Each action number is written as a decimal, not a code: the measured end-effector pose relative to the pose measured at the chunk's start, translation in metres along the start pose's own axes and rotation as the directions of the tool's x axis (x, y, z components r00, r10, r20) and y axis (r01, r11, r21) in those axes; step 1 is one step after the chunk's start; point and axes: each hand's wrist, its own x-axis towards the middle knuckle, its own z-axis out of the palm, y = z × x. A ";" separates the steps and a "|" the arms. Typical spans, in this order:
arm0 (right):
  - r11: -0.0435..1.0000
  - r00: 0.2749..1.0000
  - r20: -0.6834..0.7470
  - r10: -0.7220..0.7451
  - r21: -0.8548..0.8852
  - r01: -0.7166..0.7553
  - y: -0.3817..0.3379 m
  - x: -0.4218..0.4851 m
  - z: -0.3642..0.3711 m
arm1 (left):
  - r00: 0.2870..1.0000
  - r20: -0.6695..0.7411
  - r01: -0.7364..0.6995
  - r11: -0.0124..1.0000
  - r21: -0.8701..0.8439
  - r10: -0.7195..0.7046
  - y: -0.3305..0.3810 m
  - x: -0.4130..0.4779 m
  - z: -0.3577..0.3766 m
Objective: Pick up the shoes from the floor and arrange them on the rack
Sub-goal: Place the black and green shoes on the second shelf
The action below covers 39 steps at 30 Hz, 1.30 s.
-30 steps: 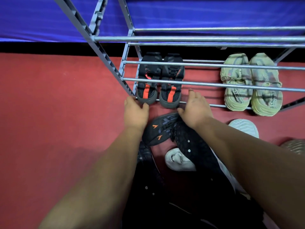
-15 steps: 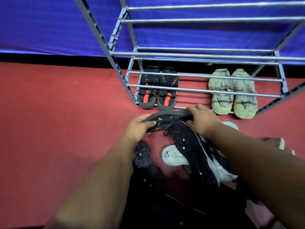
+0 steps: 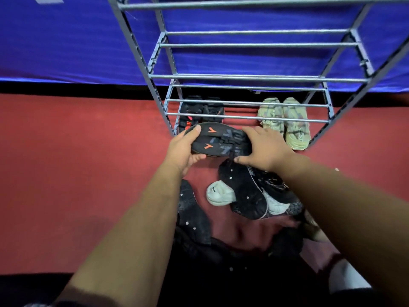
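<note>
Both hands hold a pair of black shoes with orange marks (image 3: 219,139), pressed together and lifted in front of the grey metal rack (image 3: 245,117). My left hand (image 3: 184,149) grips the pair's left end, thumb on top. My right hand (image 3: 265,147) grips the right end. On the rack's bottom shelf stand black sandals with orange straps (image 3: 200,111) at the left and pale green sandals (image 3: 287,121) at the right. Below my hands a black studded shoe (image 3: 243,193) and a white shoe (image 3: 220,193) lie in a pile on the floor.
The floor is red carpet (image 3: 77,173). A blue sheet (image 3: 66,41) hangs behind the rack. The rack's upper shelves (image 3: 254,77) carry no shoes. More dark and white shoes (image 3: 194,218) lie near my knees.
My hands took hold of the black pair on the floor and raised it toward the rack. My view has tilted up, showing more upper shelves.
</note>
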 end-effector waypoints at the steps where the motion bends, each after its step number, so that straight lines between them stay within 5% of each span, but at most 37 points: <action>1: 1.000 0.999 0.046 0.021 0.008 -0.021 0.002 -0.008 0.001 | 0.999 -0.005 0.037 0.999 -0.020 -0.037 -0.005 -0.003 0.005; 8: 0.958 0.954 0.087 0.287 -0.013 -0.287 0.042 -0.061 0.027 | 0.962 0.120 0.254 0.964 -0.081 -0.243 -0.058 -0.021 0.034; 10: 0.923 0.917 0.098 0.386 -0.032 -0.385 0.053 -0.073 0.036 | 0.954 0.046 0.274 0.924 0.268 -0.296 -0.082 -0.024 0.035; 13: 0.871 0.858 0.162 0.488 -0.022 -0.492 0.063 -0.083 0.048 | 0.946 0.054 0.148 0.577 0.803 -0.318 -0.119 -0.042 0.036; 18: 0.852 0.824 0.237 0.515 -0.034 -0.523 0.063 -0.088 0.055 | 0.904 0.149 0.102 0.539 0.836 -0.401 -0.149 -0.073 0.063; 23: 0.866 0.846 0.232 0.481 0.024 -0.499 0.058 -0.083 0.045 | 0.952 0.114 0.052 0.515 0.855 -0.284 -0.187 -0.052 0.062; 25: 0.865 0.856 0.218 0.470 0.083 -0.496 0.058 -0.081 0.043 | 0.958 0.125 0.033 0.530 0.847 -0.259 -0.189 -0.044 0.060; 27: 0.856 0.863 0.194 0.467 0.145 -0.496 0.058 -0.080 0.042 | 0.956 0.127 0.087 0.664 0.742 -0.266 -0.164 -0.058 0.064; 29: 0.833 0.863 0.159 0.480 0.225 -0.505 0.060 -0.077 0.042 | 0.932 0.127 0.248 0.851 0.463 -0.341 -0.139 -0.069 0.065; 31: 0.797 0.856 0.140 0.498 0.314 -0.516 0.061 -0.073 0.043 | 0.921 0.118 0.357 0.926 0.126 -0.371 -0.123 -0.071 0.050; 33: 0.767 0.851 0.138 0.507 0.378 -0.518 0.059 -0.068 0.046 | 0.906 0.049 0.423 0.905 -0.044 -0.421 -0.112 -0.070 0.026; 39: 0.795 0.852 0.095 0.514 0.320 -0.515 0.038 -0.060 0.050 | 0.820 -0.257 0.517 0.854 -0.053 -0.512 -0.114 -0.062 -0.025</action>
